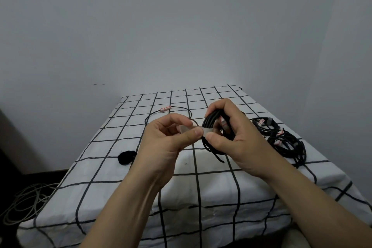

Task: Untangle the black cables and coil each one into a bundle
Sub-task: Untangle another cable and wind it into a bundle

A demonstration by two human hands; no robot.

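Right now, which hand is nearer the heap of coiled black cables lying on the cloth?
Right. The right hand is just left of the heap; the left hand is farther left, beyond it.

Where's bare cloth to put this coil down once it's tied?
Near-middle cloth, between the black lump and the bundled cables, is bare. Crowded: the right side with those bundles, and far centre where the loose cable lies.
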